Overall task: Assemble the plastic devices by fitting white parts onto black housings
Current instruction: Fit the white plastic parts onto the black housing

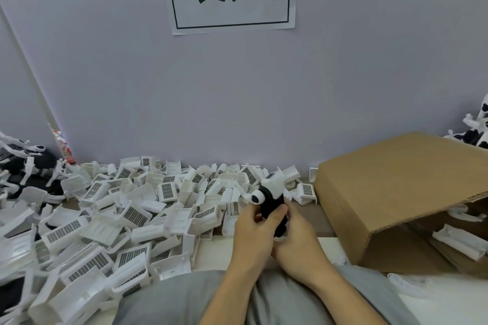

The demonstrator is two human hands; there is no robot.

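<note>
Black housing (272,206) is gripped in both hands, left hand (253,232) and right hand (298,243) curled round it, above the lap. White part (276,182) sits on top; seating judged underway. Firm press likely needed next.

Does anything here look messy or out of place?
Yes. The white parts lie in a loose, jumbled heap across the surface, and the cardboard box lies tipped on its side, opening toward the person. Both hands hold one black housing.
</note>
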